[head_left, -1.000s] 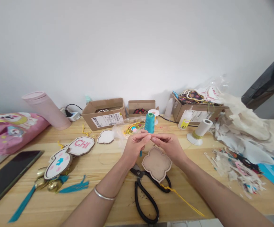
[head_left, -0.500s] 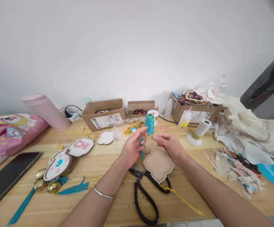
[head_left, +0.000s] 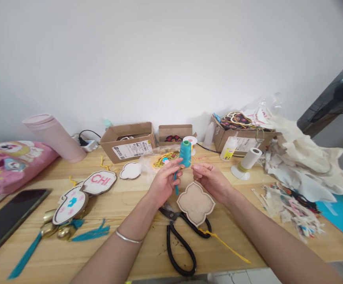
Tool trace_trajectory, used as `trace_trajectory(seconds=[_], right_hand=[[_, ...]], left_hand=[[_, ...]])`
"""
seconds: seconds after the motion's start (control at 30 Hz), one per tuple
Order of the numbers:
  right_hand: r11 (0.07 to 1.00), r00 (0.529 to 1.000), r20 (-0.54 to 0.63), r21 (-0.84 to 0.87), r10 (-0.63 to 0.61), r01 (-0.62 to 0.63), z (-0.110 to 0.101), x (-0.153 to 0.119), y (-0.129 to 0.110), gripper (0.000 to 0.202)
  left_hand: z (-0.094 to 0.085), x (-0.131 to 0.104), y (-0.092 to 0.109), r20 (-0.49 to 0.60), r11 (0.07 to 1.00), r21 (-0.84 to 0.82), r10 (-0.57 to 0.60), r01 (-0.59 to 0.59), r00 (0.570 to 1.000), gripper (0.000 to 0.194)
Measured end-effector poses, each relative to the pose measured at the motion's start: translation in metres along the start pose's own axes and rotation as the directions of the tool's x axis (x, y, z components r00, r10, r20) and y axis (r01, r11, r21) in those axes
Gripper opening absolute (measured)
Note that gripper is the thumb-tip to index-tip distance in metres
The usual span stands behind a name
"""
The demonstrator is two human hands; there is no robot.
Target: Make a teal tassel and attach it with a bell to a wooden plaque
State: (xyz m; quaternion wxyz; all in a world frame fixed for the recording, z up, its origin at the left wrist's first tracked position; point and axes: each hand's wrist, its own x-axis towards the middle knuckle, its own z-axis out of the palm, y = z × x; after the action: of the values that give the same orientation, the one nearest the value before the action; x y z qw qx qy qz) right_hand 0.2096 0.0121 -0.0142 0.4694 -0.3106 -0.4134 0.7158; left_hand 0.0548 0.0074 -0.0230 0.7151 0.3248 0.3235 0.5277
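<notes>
Tassel (head_left: 176, 188), teal, slim, hanging near-vertical from the left hand (head_left: 166, 181); thread (head_left: 191, 162), yellow, thin, pinched in the right hand (head_left: 211, 179).

glossy metal scissors (head_left: 172, 215), smooth pale wood table (head_left: 142, 252)

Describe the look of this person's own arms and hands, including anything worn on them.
Both hands are bare, without gloves, and no sleeve shows on either forearm. Above the left hand, around the lower forearm, sits a thin, plain silver-coloured bangle. The right hand has nothing at its wrist. No ring shows, though some fingers are partly hidden.
</notes>
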Motion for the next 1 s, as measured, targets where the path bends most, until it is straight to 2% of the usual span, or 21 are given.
trace_trajectory(seconds=[0.13, 0.2, 0.3, 0.37, 0.47, 0.7, 0.8, 1.0], right_hand=[[0.999, 0.999, -0.030, -0.028, -0.045, 0.044, -0.001, 0.001, 0.000, 0.018], [0.998, 0.998, -0.029, -0.038, -0.053, 0.052, 0.000, 0.001, 0.000, 0.023], [0.999, 1.000, -0.013, -0.034, -0.022, 0.021, 0.002, 0.000, 0.000, 0.027], [0.999, 0.999, 0.004, -0.037, 0.035, -0.034, 0.003, -0.002, 0.000, 0.028], [0.990, 0.992, 0.037, -0.078, 0.118, -0.114, 0.002, -0.003, 0.003, 0.029], [0.979, 0.981, 0.061, -0.101, 0.185, -0.179, -0.002, -0.003, 0.013, 0.022], [0.969, 0.981, -0.001, -0.159, 0.194, -0.191, -0.001, -0.002, 0.014, 0.027], [0.969, 0.983, -0.082, -0.173, 0.165, -0.177, 0.001, 0.000, 0.014, 0.027]], left_hand=[[-0.008, 0.005, -0.010, -0.035, 0.960, 0.278, 0.052, -0.040, 0.998, 0.027], [-0.008, 0.006, -0.012, -0.045, 0.898, 0.436, 0.097, -0.068, 0.994, 0.023], [-0.002, 0.003, -0.010, 0.010, 0.768, 0.607, 0.246, -0.201, 0.969, 0.022], [0.004, 0.000, -0.007, 0.071, 0.761, 0.592, 0.279, -0.265, 0.958, 0.027], [0.011, -0.005, -0.007, 0.096, 0.843, 0.462, 0.261, -0.275, 0.961, 0.030], [0.006, -0.002, -0.021, -0.037, 0.945, 0.209, 0.263, -0.250, 0.964, 0.007], [0.006, -0.002, -0.022, -0.065, 0.949, 0.213, 0.252, -0.233, 0.966, 0.008], [0.012, -0.006, -0.017, -0.021, 0.917, 0.319, 0.261, -0.241, 0.965, 0.019]])
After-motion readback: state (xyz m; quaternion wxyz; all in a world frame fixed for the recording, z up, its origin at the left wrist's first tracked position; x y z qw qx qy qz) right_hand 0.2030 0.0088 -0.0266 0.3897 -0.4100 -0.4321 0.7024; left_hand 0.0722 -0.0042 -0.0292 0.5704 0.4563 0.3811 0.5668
